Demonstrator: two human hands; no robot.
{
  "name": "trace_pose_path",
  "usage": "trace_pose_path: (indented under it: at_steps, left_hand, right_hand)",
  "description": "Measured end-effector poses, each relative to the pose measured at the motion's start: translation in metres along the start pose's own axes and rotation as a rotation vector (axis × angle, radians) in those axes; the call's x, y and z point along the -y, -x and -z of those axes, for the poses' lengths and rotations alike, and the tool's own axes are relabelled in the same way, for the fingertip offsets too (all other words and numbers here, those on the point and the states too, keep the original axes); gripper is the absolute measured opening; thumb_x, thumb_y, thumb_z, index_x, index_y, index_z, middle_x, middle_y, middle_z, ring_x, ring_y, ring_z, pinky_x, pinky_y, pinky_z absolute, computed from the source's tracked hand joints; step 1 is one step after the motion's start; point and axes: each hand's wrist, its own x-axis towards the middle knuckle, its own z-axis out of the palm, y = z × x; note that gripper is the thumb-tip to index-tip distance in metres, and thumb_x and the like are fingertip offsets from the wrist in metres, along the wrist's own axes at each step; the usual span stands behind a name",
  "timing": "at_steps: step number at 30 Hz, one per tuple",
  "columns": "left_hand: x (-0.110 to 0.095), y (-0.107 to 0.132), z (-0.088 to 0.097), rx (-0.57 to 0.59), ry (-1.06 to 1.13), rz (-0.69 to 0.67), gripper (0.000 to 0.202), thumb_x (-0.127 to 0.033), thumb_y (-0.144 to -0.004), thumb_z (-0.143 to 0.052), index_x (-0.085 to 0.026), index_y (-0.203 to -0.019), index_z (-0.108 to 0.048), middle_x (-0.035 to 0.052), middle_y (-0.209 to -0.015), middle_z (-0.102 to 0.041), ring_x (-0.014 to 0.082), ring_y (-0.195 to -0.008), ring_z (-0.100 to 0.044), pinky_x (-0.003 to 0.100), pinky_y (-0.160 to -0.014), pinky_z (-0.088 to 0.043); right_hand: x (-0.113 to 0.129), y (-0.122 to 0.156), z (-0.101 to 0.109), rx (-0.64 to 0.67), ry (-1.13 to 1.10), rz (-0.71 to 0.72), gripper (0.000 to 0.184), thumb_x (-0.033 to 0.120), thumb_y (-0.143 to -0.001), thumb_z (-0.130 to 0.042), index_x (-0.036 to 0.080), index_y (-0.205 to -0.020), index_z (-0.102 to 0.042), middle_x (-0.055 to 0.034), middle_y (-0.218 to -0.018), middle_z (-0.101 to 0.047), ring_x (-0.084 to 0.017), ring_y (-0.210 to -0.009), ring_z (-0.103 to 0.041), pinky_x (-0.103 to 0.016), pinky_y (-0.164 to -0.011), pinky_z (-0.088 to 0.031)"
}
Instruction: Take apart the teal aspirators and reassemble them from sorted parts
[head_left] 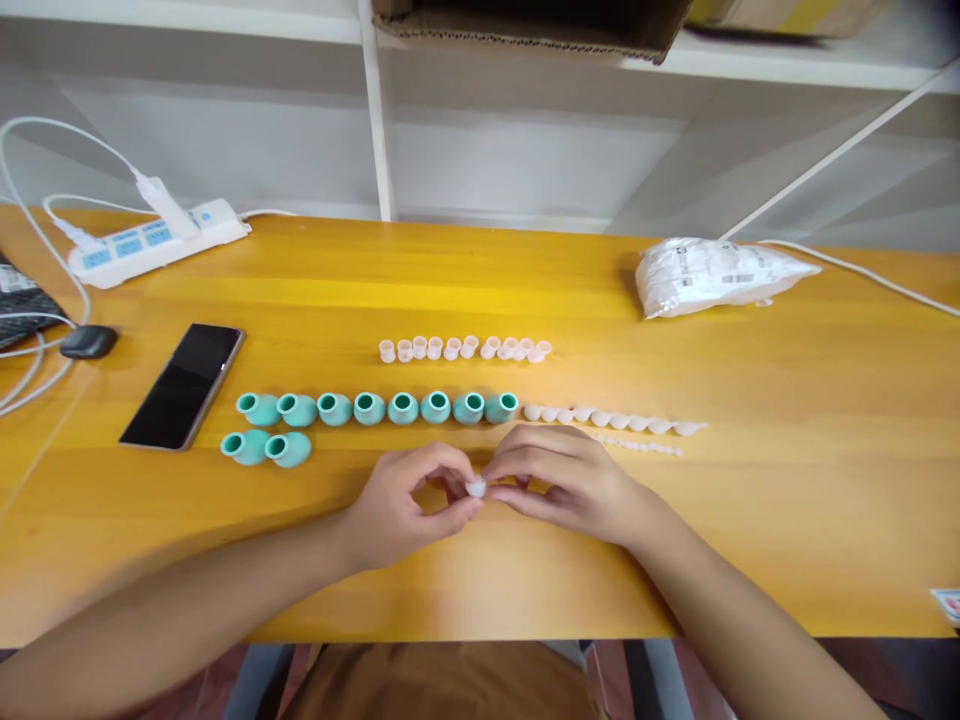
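Observation:
My left hand [420, 500] pinches a small whitish, rounded translucent piece [476, 487] between thumb and fingertips, just above the table. From the other side my right hand [566, 480] closes its thumb and fingertips on the same piece, partly covering it. Beyond my hands runs a row of teal rubbery bulbs [403, 408] with open necks, and two more bulbs [288, 450] lie in front of its left end. A row of small white pointed pieces [632, 422] lies past my right hand. In front of it is a line of tiny white bits [645, 446], partly hidden by that hand.
Farther back stands a row of small pale pink cups [452, 348]. A phone [184, 387] lies at left, near a black device [88, 342] and a power strip [157, 240] with cables. A white plastic package [712, 277] sits at back right, below the shelf [525, 215].

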Motion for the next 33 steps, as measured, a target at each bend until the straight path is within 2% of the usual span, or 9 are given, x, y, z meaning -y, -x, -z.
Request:
trace_pose_path:
  at_steps: [8, 15, 20, 27, 33]
  left_hand:
    - [0.0003, 0.0010, 0.0006, -0.023, 0.018, -0.008, 0.010, -0.017, -0.099, -0.082, -0.018, -0.105, -0.074, 0.0040, -0.086, -0.081, 0.0147, -0.074, -0.078, 0.025, -0.072, -0.065]
    - [-0.0017, 0.0031, 0.0003, 0.002, 0.009, 0.072, 0.010, -0.018, -0.099, -0.081, -0.019, -0.107, -0.074, 0.0016, -0.084, -0.079, 0.0124, -0.072, -0.074, 0.023, -0.072, -0.062]
    - [-0.0026, 0.0014, 0.0011, -0.020, 0.072, 0.097, 0.017, -0.019, -0.100, -0.080, -0.018, -0.114, -0.072, 0.0025, -0.089, -0.080, 0.0126, -0.074, -0.075, 0.023, -0.074, -0.063]
    - [-0.0048, -0.0008, 0.0008, -0.023, 0.023, 0.084, 0.012, -0.021, -0.098, -0.083, -0.018, -0.105, -0.074, 0.0015, -0.081, -0.078, 0.0124, -0.070, -0.072, 0.023, -0.069, -0.061]
    - [-0.0052, -0.0002, -0.0005, -0.042, 0.049, 0.111, 0.015, -0.019, -0.096, -0.083, -0.018, -0.107, -0.073, 0.0014, -0.083, -0.078, 0.0117, -0.070, -0.071, 0.021, -0.070, -0.061]
  right_hand:
    - [0.0012, -0.0016, -0.0018, -0.030, -0.001, 0.025, 0.009, 0.020, -0.106, -0.080, 0.017, -0.114, -0.078, -0.0049, -0.092, -0.077, -0.015, -0.080, -0.073, -0.028, -0.071, -0.057]
    - [0.0004, -0.0010, -0.0038, -0.033, 0.016, 0.043, 0.008, 0.022, -0.108, -0.077, 0.018, -0.114, -0.078, -0.0040, -0.090, -0.078, -0.015, -0.080, -0.073, -0.029, -0.072, -0.056]
    - [0.0012, -0.0016, -0.0032, -0.046, 0.051, 0.022, 0.013, 0.023, -0.107, -0.079, 0.018, -0.119, -0.077, -0.0041, -0.094, -0.079, -0.014, -0.080, -0.073, -0.028, -0.071, -0.056]
    - [0.0029, -0.0019, -0.0035, -0.033, 0.097, 0.054, 0.011, 0.023, -0.108, -0.077, 0.018, -0.118, -0.077, -0.0036, -0.093, -0.079, -0.014, -0.079, -0.073, -0.029, -0.071, -0.056]
    - [0.0035, -0.0038, -0.0042, -0.039, 0.096, 0.061, 0.012, 0.021, -0.109, -0.076, 0.018, -0.120, -0.075, -0.0035, -0.093, -0.080, -0.015, -0.078, -0.073, -0.029, -0.071, -0.057]
